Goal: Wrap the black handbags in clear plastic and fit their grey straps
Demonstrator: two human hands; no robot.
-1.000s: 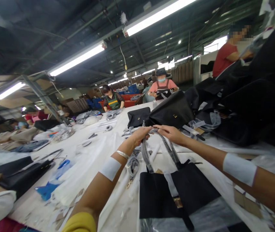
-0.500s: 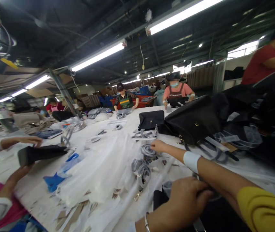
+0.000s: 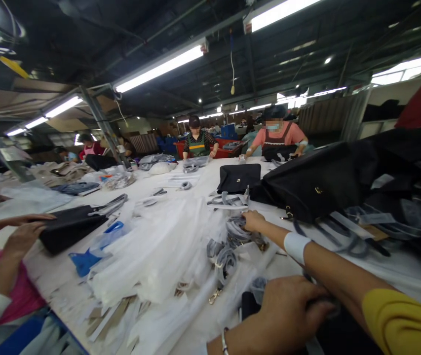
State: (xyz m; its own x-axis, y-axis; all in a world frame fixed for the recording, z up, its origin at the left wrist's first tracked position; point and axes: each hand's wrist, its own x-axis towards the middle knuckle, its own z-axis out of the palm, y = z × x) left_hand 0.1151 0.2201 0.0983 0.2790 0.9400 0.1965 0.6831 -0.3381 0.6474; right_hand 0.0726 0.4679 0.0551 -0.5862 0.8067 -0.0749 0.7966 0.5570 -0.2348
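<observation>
At the bottom, my left hand (image 3: 287,310), with a bracelet at the wrist, is closed on a black bag (image 3: 347,325); what exactly its fingertips pinch is hidden. My right hand (image 3: 254,221) stretches across the table, its fingers closed at a plastic-wrapped coiled strap (image 3: 237,230). Nearer to me lies another wrapped coiled strap (image 3: 225,264) with a gold clasp (image 3: 214,296). Just beyond my right hand are more wrapped grey straps (image 3: 228,199).
White plastic bags (image 3: 151,251) are heaped mid-table, beside a blue plastic piece (image 3: 84,261). Black bags (image 3: 310,182) pile up on the right. At left, a co-worker's hands (image 3: 25,234) touch a black handbag (image 3: 77,227). Two people work across the table.
The view has shifted slightly. My right hand stays at the coiled straps, and my left hand stays at the black bag. The co-worker's handbag on the left now lies flatter.
</observation>
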